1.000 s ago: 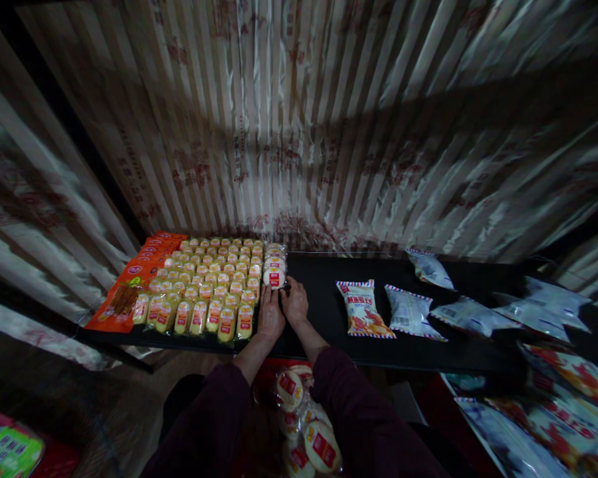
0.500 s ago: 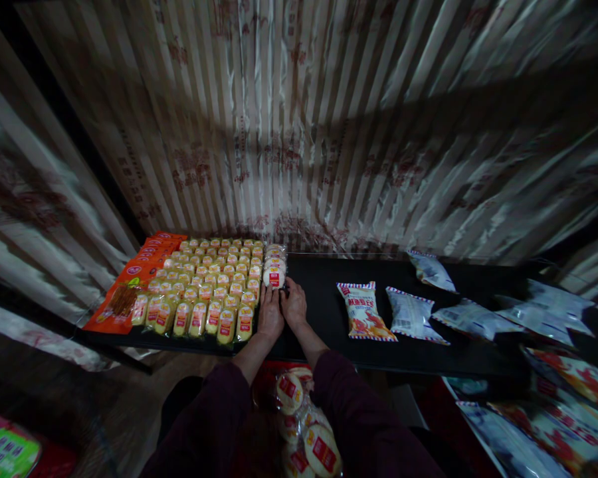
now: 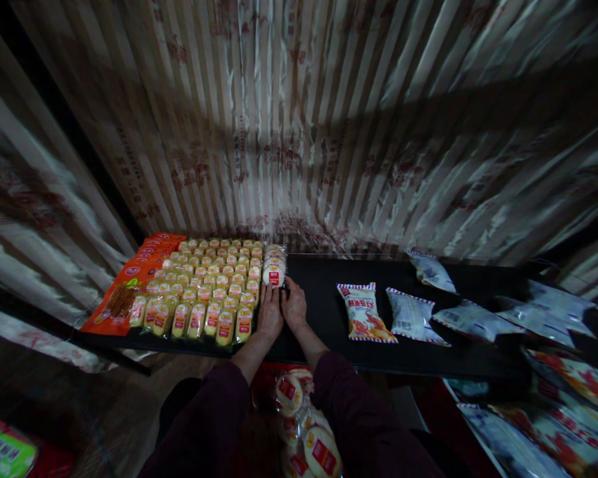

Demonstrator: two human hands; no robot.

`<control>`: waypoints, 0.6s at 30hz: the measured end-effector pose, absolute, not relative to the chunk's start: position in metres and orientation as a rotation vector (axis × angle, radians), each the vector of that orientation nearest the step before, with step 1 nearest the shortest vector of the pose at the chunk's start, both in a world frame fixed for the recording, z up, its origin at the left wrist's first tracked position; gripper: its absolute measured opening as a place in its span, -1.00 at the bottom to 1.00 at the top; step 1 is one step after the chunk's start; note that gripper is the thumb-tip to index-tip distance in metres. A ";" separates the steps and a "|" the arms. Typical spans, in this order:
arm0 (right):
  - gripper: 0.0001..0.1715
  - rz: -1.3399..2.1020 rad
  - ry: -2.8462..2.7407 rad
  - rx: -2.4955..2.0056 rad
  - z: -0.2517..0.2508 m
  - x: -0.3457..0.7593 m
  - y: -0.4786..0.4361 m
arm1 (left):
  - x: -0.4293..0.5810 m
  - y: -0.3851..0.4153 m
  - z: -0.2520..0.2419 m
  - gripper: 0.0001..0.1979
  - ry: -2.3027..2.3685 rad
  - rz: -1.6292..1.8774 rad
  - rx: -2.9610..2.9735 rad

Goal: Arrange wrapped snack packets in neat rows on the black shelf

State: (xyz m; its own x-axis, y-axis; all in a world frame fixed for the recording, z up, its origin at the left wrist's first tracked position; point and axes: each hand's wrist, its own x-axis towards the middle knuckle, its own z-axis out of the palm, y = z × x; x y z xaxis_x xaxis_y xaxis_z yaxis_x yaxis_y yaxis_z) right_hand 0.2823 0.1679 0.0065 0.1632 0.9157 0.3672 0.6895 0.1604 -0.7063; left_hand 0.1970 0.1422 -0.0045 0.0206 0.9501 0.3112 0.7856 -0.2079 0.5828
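On the black shelf, a column of clear-wrapped round white crackers stands beside the rows of wrapped yellow cakes. The nearest round cracker packet, with a red label, is between my fingertips. My left hand has its fingers together and pointing forward against the packet's near edge. At the packet's right near corner, my right hand is closed with bent fingers. Part of the packet's lower edge is hidden by the fingers.
An orange snack bag lies left of the cakes. Chip bags lie to the right. More round crackers fill a red container below my arms, and a box of chip bags stands lower right. A patterned curtain hangs behind.
Almost nothing differs. Both hands stay at the nearest round cracker packet, with only a slight shift of the fingers and the view.
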 end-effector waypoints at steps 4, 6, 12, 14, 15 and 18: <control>-0.49 0.329 -1.595 -1.597 0.004 0.283 0.169 | 0.196 0.144 -0.005 -0.52 1.784 0.975 2.062; -0.49 0.322 -1.606 -1.606 0.003 0.283 0.170 | 0.196 0.145 -0.005 -0.53 1.778 0.975 2.067; -0.47 0.277 -1.619 -1.607 0.002 0.283 0.168 | 0.195 0.144 -0.005 -0.54 1.768 0.974 2.094; -0.45 0.267 -1.625 -1.594 0.002 0.282 0.167 | 0.195 0.143 -0.005 -0.54 1.780 0.959 2.095; -0.44 0.264 -1.625 -1.585 0.002 0.282 0.167 | 0.195 0.143 -0.004 -0.55 1.785 0.952 2.096; -0.43 0.268 -1.620 -1.578 0.001 0.283 0.166 | 0.196 0.142 -0.004 -0.56 1.802 0.939 2.106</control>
State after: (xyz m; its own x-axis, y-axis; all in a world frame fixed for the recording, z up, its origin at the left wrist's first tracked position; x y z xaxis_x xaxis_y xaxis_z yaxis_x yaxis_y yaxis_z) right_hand 0.2827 0.1664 0.0012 0.1424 0.9024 0.4067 0.7235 0.1855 -0.6650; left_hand 0.1957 0.1419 -0.0040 0.0465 0.9446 0.3248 0.8076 -0.2269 0.5444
